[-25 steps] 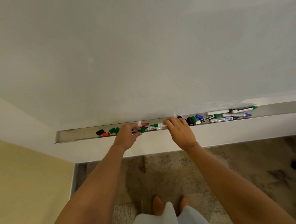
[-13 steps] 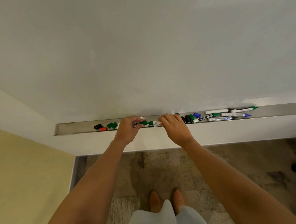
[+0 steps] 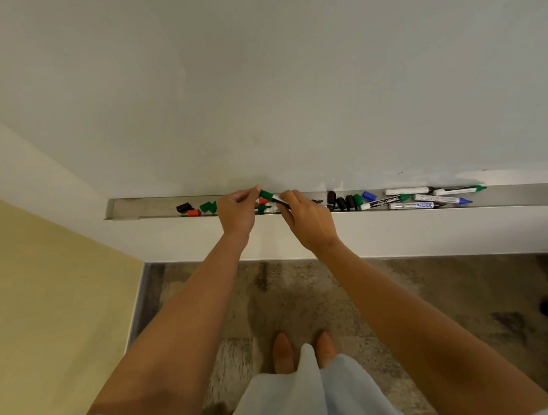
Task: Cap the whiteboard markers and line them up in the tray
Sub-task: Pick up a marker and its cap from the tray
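Head view, left to right: loose caps lie at the left end of the metal tray (image 3: pixel 143 206), a black cap (image 3: pixel 184 207), a red cap (image 3: pixel 194 213) and a green cap (image 3: pixel 208 206). Beside them the left hand (image 3: pixel 235 210) pinches the green-capped end of a green marker (image 3: pixel 273 199), its grip narrow on that end. The right hand (image 3: pixel 309 219) holds the marker's barrel in a closed grip. A moment ago both hands were down among the markers in the tray; now the marker is lifted just above it, tilted. I judge the cap is being pressed home. Further right lie black caps (image 3: pixel 342 201), a blue cap (image 3: pixel 369 195) and several uncapped markers (image 3: pixel 427 196), unsorted.
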Demonstrator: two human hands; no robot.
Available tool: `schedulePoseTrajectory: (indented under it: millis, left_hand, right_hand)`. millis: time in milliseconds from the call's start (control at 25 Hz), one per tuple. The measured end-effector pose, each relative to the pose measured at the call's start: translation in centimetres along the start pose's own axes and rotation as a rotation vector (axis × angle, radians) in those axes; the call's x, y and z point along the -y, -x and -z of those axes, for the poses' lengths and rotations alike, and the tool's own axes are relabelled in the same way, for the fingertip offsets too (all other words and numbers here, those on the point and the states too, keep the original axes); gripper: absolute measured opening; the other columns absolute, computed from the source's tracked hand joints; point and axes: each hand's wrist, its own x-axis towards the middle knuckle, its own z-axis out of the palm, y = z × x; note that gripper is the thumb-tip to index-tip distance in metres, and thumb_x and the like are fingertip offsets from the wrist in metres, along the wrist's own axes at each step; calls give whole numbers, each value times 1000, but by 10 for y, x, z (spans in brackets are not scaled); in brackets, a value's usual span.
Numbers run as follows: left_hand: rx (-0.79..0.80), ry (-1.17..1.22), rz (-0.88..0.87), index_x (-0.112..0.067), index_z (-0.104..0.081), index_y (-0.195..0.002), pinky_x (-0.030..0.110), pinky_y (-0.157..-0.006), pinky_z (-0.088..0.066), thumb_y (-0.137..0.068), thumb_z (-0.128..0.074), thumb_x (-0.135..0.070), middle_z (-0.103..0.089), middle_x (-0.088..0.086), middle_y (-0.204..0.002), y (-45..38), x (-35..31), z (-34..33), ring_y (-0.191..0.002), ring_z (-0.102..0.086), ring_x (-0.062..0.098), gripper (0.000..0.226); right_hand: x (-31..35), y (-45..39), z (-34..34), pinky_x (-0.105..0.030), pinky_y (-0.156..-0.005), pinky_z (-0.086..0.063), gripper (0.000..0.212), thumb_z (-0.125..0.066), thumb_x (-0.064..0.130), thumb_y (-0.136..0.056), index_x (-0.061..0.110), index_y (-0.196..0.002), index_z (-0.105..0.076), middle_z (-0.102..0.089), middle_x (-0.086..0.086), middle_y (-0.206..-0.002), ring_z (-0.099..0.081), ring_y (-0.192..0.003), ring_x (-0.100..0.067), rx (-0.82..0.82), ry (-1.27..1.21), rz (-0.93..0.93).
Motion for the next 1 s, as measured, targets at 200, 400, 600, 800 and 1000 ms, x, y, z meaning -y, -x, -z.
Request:
schedulePoseTrajectory:
  millis: [200, 400, 600, 800, 1000]
  left_hand:
    - [-196, 35, 82, -10, -76, -85, 13, -57, -44, -83, -72, -20, -71, -2, -74, 6, 1, 0, -66, -64, 6, 11]
    - [-236, 12, 96, -11, -71, -73, 16, -55, -43, -83, -69, -17, -68, -1, -68, 4, -2, 4, -61, -62, 9, 11]
    - [-157, -152, 89, -17, -70, -77, 22, -61, -48, -89, -66, -20, -65, -3, -68, -1, 14, 15, -63, -61, 11, 12]
    - [-262, -189, 101, -5, -73, -102, 32, -79, -54, -91, -63, -16, -72, 7, -92, -9, 27, 37, -78, -66, 21, 19]
    - [-277, -303, -31, -4, -71, -101, 26, -82, -48, -88, -63, -7, -71, 12, -101, -25, 31, 62, -89, -66, 24, 15]
  right_hand:
    - [29, 1, -1, -25, -40, -37, 19, -54, 24, -99, 6, -96, -60, -64, -6, -80, -60, -52, -24, -2, 29, -6]
    - [47, 1, -9, -31, -45, -49, 21, -49, 25, -101, 7, -108, -57, -65, -7, -92, -63, -58, -27, 57, -62, -128]
    - [34, 3, -18, -35, -59, -56, 31, -45, 30, -102, 14, -126, -52, -64, -3, -111, -67, -74, -24, 151, -150, -155]
    - [-4, -26, -19, -33, -66, -51, 20, -49, 21, -99, 13, -114, -57, -63, -4, -101, -61, -79, -22, 64, -40, 6]
    - [-27, -48, -36, -35, -75, -50, 26, -73, 17, -84, 10, -108, -65, -71, -8, -92, -64, -81, -26, 57, 295, 464]
